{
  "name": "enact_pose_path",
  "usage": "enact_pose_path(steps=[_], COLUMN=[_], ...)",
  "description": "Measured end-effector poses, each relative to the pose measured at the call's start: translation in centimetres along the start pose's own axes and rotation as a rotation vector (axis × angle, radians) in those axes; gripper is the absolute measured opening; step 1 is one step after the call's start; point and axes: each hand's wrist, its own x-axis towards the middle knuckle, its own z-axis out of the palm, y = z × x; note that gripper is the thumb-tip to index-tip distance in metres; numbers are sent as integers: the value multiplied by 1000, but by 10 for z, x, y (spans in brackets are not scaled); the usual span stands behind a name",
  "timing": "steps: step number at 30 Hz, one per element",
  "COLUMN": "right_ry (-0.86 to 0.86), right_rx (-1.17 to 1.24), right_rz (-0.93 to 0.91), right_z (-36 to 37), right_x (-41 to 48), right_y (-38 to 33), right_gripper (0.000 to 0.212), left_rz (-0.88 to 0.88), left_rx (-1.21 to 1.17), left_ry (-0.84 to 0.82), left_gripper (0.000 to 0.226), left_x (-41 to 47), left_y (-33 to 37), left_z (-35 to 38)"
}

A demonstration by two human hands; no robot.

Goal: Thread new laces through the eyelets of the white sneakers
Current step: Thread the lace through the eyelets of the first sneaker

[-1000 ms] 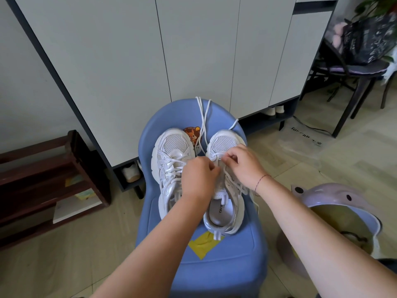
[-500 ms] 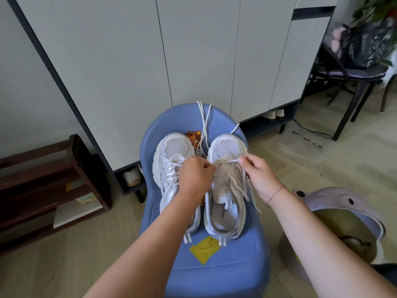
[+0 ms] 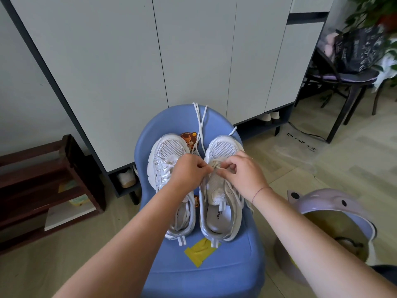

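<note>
Blue chair (image 3: 193,276) carries both sneakers (image 3: 169,148) — my left hand (image 3: 189,171) and right hand (image 3: 242,175) each pinch the lace (image 3: 213,166) over the right one; lilac bin (image 3: 335,203) alongside, something dark inside.

Looks like a home's entry hall. Has a tall white cupboard (image 3: 193,50) with shoes (image 3: 271,116) tucked in the gap beneath, a dark wooden shoe rack (image 3: 71,168) at the left, a blue plastic chair (image 3: 206,276) on pale floorboards (image 3: 343,164), and a dark chair (image 3: 352,91) bearing a bag (image 3: 361,50) beside a houseplant (image 3: 371,11).
</note>
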Motion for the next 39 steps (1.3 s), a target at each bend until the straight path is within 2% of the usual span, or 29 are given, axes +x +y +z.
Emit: enact_pose_path(steps=[4, 12, 16, 20, 22, 25, 28, 32, 39], right_ry=[-12, 39, 113, 285, 255, 185, 217, 122, 45], right_rx=[-154, 152, 263, 409, 369, 297, 283, 171, -130], right_rz=[10, -7, 102, 333, 390, 356, 260, 141, 91], right_z=[5, 3, -14, -25, -19, -17, -19, -6, 6], right_x=[9, -14, -41, -69, -71, -58, -37, -12, 6], right_y=[-11, 6, 31, 57, 56, 41, 24, 2, -16], right_gripper=[15, 11, 14, 21, 19, 7, 13, 9, 16], left_rz=[38, -11, -31, -24, -16, -11, -17, -14, -5], left_rx=[28, 10, 22, 34, 34, 42, 36, 35, 45], left_ry=[-44, 45, 105, 102, 102, 101, 99, 109, 140], left_gripper=[20, 30, 34, 34, 34, 34, 32, 32, 31], left_x=[2, 3, 0, 0, -1, -3, -3, -3, -4], left_y=[1, -4, -8, -5, -5, -4, -4, -2, -1], left_z=[-4, 1, 2, 6, 6, 5, 5, 6, 7])
